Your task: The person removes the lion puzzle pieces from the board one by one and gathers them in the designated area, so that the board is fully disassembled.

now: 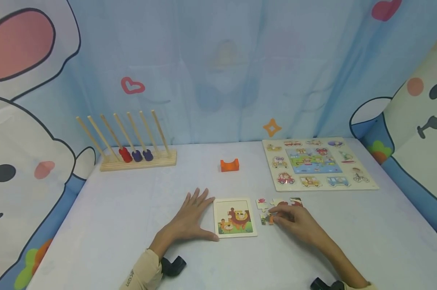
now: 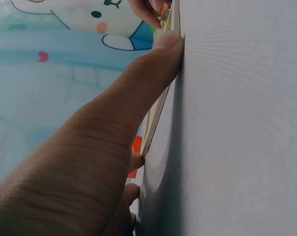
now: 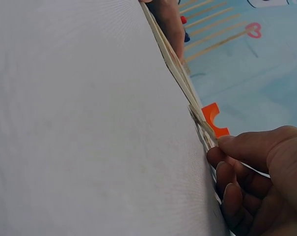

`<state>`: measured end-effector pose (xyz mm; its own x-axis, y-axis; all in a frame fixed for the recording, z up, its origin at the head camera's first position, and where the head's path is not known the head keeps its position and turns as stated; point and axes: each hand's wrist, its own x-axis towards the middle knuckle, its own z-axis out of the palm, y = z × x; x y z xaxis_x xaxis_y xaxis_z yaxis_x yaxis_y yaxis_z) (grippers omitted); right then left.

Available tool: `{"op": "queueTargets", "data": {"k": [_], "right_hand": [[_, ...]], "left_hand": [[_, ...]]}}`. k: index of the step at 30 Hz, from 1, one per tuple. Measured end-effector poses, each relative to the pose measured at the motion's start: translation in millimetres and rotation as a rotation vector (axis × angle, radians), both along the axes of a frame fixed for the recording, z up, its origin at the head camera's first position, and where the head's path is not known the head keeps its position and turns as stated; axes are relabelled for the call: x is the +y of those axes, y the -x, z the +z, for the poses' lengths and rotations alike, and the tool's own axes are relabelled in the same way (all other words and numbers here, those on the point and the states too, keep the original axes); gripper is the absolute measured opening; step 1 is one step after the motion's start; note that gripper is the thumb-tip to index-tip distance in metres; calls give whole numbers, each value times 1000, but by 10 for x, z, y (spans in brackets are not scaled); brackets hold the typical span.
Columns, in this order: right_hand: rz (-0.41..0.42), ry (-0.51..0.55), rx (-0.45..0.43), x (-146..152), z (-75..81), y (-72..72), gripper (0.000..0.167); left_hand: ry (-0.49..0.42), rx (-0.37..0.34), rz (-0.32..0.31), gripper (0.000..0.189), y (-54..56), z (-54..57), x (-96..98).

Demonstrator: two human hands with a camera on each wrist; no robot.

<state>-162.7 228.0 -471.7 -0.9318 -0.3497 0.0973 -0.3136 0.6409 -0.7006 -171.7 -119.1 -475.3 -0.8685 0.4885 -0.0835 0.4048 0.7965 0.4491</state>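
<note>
A small wooden puzzle tray [image 1: 216, 219] lies on the table in the head view, with joined lion pieces [image 1: 239, 219] in its lower and right part. My left hand [image 1: 189, 219] spreads its fingers along the tray's left side, thumb at the near corner and index finger at the far corner. To the right, my right hand [image 1: 298, 223] pinches a jigsaw piece [image 1: 265, 218] between thumb and index finger; the right wrist view shows this piece [image 3: 203, 125] edge-on, tilted. Several loose pieces [image 1: 262, 204] lie just beyond that hand, some partly hidden by its fingers.
An orange arched block [image 1: 229, 165] stands beyond the tray. At the back left is a wooden peg rack [image 1: 138, 162] with red and dark blue beads. A vehicle picture board [image 1: 360, 186] lies at the back right, before a blue curtain [image 1: 218, 121].
</note>
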Motion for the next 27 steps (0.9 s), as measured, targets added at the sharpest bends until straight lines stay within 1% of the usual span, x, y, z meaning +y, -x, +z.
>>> {"op": "queueTargets", "data": {"k": [6, 11, 24, 27], "right_hand": [[-8, -39, 8, -4, 7, 3, 18], [-21, -58, 20, -22, 21, -9, 19], [-21, -49, 38, -35, 23, -23, 19], [-26, -44, 31, -37, 21, -20, 19]], "left_hand": [[-13, 1, -4, 112, -13, 15, -2], [-6, -2, -2, 112, -10, 16, 2], [1, -10, 9, 113, 7, -2, 9], [4, -10, 9, 113, 13, -9, 7]]}}
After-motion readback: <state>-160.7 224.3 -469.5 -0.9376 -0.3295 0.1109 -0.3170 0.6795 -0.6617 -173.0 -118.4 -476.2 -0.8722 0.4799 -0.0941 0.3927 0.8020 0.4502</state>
